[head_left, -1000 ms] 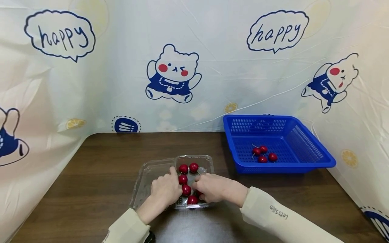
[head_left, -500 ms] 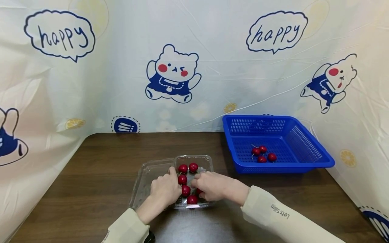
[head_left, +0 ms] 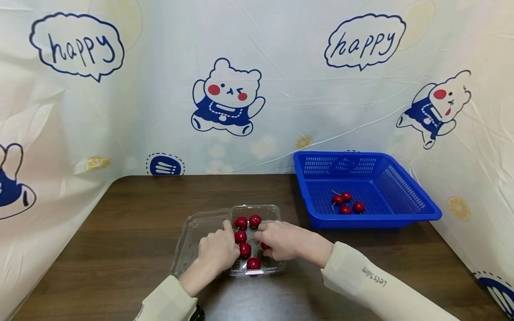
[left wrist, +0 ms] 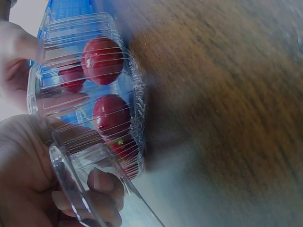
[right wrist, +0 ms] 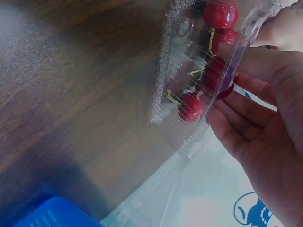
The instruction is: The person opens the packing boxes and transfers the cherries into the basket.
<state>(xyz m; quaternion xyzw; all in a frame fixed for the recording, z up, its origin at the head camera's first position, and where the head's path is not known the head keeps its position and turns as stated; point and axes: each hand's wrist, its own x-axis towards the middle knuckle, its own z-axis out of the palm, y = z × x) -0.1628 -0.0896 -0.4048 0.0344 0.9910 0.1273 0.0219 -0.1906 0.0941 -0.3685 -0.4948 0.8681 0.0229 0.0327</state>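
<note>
A clear plastic clamshell box (head_left: 257, 206) stands on the table, its lid (head_left: 192, 236) folded out to the left. Inside are several red cherries (head_left: 240, 236) with stems. My left hand (head_left: 218, 249) grips the box along the hinge side; the left wrist view shows its curled fingertips (left wrist: 105, 182) through the clear plastic. Reaching in over the right wall, my right hand (head_left: 286, 240) pinches a cherry (head_left: 264, 246) between thumb and fingers. Part of that cherry is hidden in the head view. The right wrist view shows more cherries (right wrist: 191, 107) through the box wall.
A blue perforated basket (head_left: 317, 221) stands at the back right of the brown wooden table (head_left: 132, 223), with several cherries (head_left: 358, 207) on its floor. A printed cloth (head_left: 281, 89) hangs behind and beside the table.
My right hand has shifted slightly up and away from the front of the box, and the cherry at its fingers shows more. My left hand has stayed in place.
</note>
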